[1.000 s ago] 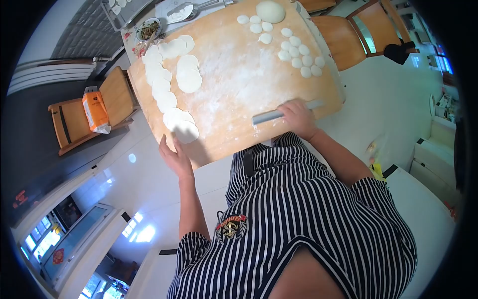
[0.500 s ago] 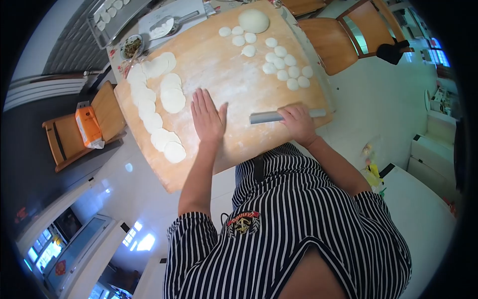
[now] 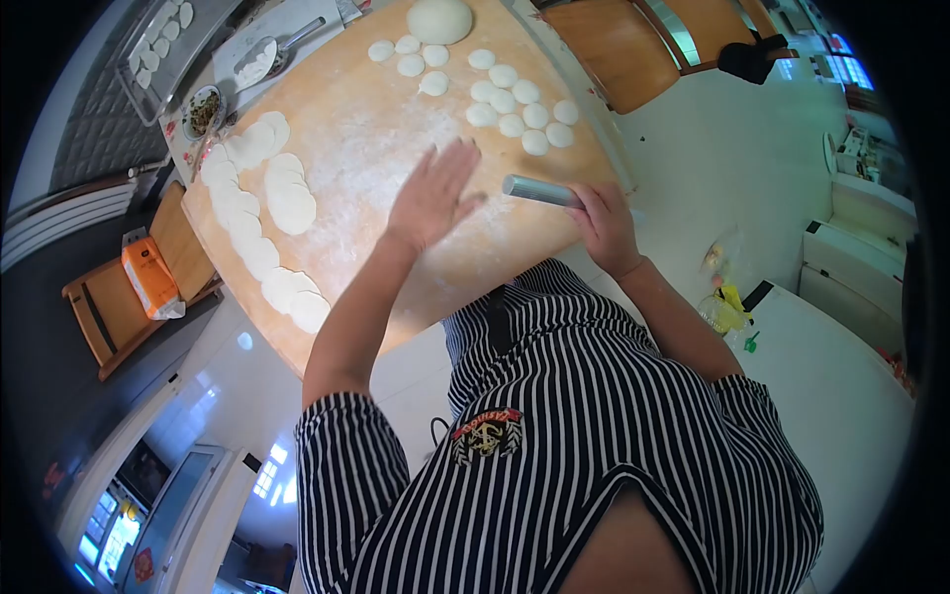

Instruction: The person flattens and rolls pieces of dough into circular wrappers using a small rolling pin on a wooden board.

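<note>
your hands are apart. your right hand (image 3: 606, 230) grips the gray roller (image 3: 536, 190), so one end pokes toward your open left hand (image 3: 427, 203). dough lumps (image 3: 535, 117) sit just past the roller.

Shirt (image 3: 594, 376): dark navy or black with narrow white stripes. Chest badge (image 3: 487, 436): red, gold and black, pale lettering. Surface (image 3: 346, 148): warm tan, cloudy white patches. Rolling pin (image 3: 539, 191): silvery grey. Large dough ball (image 3: 438, 20): cream. Small dough pieces (image 3: 535, 116): plain off-white. Flat dough rounds (image 3: 291, 208): plain, creamy white. Packet (image 3: 151, 277): bright orange, white at one end. Chair (image 3: 614, 54): honey-brown. Bag (image 3: 729, 309): yellow. Bowl (image 3: 204, 112): white rim; contents mottled brown and green. Floor (image 3: 693, 178): pale, slightly greenish.
</note>
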`<control>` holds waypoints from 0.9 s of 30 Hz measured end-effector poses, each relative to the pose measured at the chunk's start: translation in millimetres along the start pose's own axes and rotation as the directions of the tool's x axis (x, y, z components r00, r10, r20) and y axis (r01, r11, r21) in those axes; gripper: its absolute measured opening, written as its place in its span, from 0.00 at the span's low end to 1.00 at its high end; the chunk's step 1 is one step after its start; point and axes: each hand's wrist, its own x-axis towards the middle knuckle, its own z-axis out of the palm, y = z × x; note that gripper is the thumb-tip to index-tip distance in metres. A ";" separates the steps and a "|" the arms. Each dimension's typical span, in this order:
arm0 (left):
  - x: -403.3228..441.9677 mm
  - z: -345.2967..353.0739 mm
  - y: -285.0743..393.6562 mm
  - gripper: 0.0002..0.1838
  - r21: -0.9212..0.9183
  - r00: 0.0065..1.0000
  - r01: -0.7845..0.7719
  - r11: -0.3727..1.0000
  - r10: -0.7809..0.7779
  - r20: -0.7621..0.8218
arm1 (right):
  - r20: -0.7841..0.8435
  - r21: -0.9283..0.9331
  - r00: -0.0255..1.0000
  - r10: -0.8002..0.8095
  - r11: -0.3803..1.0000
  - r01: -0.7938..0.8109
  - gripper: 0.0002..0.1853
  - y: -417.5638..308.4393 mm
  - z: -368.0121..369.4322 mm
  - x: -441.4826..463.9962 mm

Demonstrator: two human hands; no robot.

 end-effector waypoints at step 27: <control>110.8 -11.0 -37.1 0.11 -0.291 0.707 0.342 0.894 -0.448 -0.547 | 0.461 0.090 0.870 -0.178 0.984 0.153 0.18 0.2 6.3 13.3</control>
